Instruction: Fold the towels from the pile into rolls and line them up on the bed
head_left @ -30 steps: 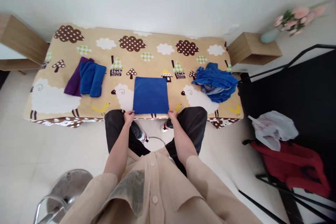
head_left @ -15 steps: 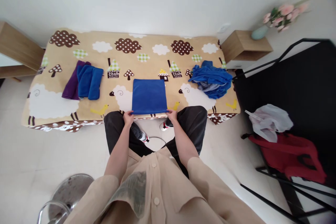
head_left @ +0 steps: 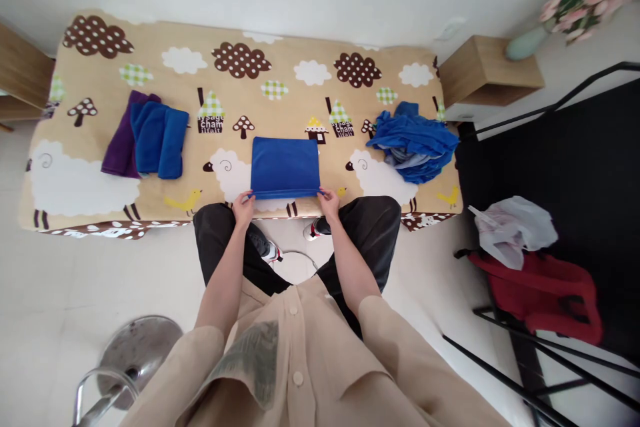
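A flat blue cloth [head_left: 285,163] lies in front of me near the bed's front edge, with a narrow strip turned up along its near side. My left hand [head_left: 243,207] pinches the near left corner of that strip, and my right hand [head_left: 329,204] pinches the near right corner. Off to the left rest a folded blue cloth [head_left: 161,139] and a purple cloth [head_left: 123,147], the blue one partly covering the purple. On the right is a crumpled heap of blue fabric [head_left: 415,143].
The bed [head_left: 160,203] has a printed beige cover. Wooden cabinets stand at both ends, the right one [head_left: 500,67] bearing a vase of pink flowers [head_left: 525,43]. At right are a black-framed rack, a white plastic bag [head_left: 517,227] and a red bag [head_left: 545,287]. A metal stool [head_left: 143,347] stands lower left.
Both hands have moved the cloth's near edge up and away from me, making a narrow fold. The cloth now looks shorter front to back. My view has shifted slightly.
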`<state>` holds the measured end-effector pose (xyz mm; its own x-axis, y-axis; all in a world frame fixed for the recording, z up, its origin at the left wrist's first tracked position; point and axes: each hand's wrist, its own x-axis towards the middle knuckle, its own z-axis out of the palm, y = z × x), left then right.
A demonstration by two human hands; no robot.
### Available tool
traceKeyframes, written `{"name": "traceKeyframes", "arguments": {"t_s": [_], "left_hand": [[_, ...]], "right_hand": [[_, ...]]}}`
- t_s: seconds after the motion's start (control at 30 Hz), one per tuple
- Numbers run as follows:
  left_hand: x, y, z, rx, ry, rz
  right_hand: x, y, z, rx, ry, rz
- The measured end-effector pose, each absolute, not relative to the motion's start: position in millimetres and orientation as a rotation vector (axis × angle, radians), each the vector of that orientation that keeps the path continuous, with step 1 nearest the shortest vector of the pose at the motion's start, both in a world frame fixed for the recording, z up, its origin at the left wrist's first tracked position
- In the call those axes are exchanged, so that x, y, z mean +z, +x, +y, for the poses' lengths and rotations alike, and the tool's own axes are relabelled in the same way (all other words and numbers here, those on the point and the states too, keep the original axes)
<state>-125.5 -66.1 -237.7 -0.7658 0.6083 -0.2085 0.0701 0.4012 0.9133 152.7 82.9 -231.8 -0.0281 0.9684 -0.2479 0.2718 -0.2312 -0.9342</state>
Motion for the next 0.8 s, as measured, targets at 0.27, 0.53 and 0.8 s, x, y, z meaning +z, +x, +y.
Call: {"name": "traceKeyframes", "arguments": {"t_s": [0.27,0.53,0.8], "left_hand": [[-255.2,-133.0,-63.2,1.327,0.504,2.159],[-254.8,-131.4,-73.1,1.164,0.490,2.284],[-241.4,-130.1,-74.9,0.990,0.520,2.360]], "right_hand": [[-238.0,157.2,83.3,1.251,-1.694,-1.354],[-248.9,164.1,71.6,1.210,-1.803,-1.356],[-258.0,166.9,71.9,1.199,-1.877,-1.380]]}}
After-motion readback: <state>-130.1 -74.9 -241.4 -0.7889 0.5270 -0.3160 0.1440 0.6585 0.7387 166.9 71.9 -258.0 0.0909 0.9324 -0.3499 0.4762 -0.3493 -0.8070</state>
